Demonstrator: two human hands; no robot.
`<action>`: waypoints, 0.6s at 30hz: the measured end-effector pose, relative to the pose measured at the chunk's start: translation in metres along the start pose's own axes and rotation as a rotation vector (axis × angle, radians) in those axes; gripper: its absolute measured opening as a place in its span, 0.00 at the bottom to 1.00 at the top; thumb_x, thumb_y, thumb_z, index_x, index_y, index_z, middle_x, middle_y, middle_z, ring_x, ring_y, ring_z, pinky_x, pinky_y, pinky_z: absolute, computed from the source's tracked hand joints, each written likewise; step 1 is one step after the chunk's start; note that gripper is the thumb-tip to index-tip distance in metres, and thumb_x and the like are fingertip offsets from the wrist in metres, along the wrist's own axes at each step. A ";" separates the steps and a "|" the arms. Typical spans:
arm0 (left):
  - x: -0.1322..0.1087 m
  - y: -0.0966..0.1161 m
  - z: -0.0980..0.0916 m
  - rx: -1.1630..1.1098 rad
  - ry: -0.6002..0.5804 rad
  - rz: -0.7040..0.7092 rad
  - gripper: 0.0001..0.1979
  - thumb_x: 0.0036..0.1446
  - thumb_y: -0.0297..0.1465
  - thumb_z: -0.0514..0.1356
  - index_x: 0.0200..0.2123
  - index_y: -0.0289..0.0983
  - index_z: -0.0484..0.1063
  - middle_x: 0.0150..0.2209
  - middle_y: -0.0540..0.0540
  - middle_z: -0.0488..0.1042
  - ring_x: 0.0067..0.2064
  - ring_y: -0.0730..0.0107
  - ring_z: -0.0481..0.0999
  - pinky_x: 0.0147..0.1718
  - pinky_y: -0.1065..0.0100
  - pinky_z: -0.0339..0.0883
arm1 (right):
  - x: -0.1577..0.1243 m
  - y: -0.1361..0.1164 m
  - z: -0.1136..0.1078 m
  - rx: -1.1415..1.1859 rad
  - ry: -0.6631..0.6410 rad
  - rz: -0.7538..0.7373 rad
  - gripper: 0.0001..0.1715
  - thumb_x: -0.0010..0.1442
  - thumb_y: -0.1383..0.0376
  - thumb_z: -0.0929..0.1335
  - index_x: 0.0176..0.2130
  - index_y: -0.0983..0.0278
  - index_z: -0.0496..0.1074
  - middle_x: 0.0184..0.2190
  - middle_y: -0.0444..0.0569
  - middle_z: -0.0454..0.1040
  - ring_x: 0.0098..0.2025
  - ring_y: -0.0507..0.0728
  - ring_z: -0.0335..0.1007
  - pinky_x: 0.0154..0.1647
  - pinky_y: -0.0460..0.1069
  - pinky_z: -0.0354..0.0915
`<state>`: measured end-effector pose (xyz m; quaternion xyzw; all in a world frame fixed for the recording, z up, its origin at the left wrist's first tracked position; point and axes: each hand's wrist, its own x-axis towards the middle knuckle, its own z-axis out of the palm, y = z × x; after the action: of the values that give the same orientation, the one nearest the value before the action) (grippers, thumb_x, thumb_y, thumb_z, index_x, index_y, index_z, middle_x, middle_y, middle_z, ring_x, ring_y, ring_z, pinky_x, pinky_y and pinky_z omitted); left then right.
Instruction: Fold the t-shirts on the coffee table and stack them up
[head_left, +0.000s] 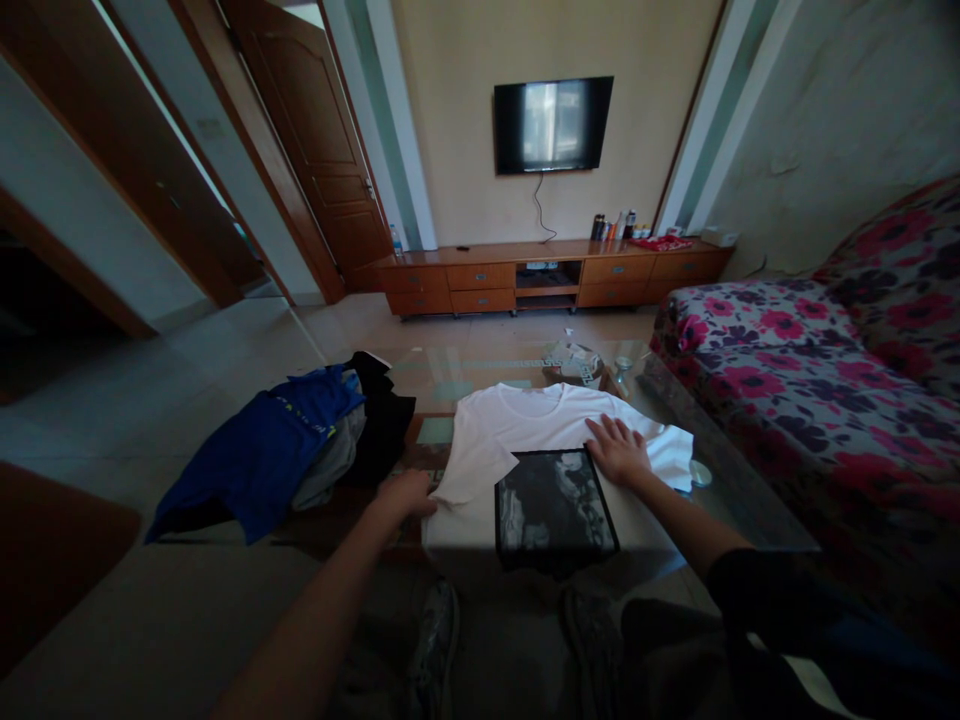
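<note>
A white T-shirt with a dark printed picture on its front lies spread on the glass coffee table, neckline pointing away from me. Its left sleeve is folded inward over the chest and touches the print's upper corner. My left hand is closed on the shirt's left edge, by the sleeve's lower corner. My right hand rests flat on the shirt beside the print's upper right, fingers spread. The right sleeve stretches outward past that hand. The shirt's lower hem hangs toward me at the table's near edge.
Left on the table is a heap of clothes with a blue garment, a grey one and black ones. A patterned bowl and a small glass jar stand at the far side. A floral sofa borders the right; a low TV cabinet stands beyond.
</note>
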<state>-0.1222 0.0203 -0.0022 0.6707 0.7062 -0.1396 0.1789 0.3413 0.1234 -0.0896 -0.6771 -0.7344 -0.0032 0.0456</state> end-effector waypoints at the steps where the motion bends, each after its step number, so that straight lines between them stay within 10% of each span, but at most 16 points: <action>1: 0.000 -0.001 0.001 0.006 0.001 -0.009 0.14 0.46 0.38 0.67 0.36 0.37 0.81 0.45 0.30 0.82 0.48 0.41 0.82 0.43 0.55 0.74 | 0.000 0.000 0.000 0.000 -0.004 -0.001 0.38 0.72 0.44 0.49 0.75 0.45 0.49 0.78 0.44 0.43 0.76 0.68 0.39 0.71 0.70 0.44; 18: 0.003 0.008 0.003 0.004 0.046 0.038 0.16 0.48 0.37 0.66 0.39 0.36 0.82 0.44 0.29 0.82 0.46 0.42 0.83 0.45 0.54 0.74 | -0.001 -0.001 -0.001 0.014 0.007 -0.002 0.38 0.72 0.44 0.50 0.75 0.46 0.51 0.77 0.45 0.45 0.76 0.68 0.40 0.71 0.70 0.44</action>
<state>-0.1145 0.0224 -0.0057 0.6873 0.6971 -0.1219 0.1638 0.3408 0.1226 -0.0887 -0.6760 -0.7350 -0.0003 0.0527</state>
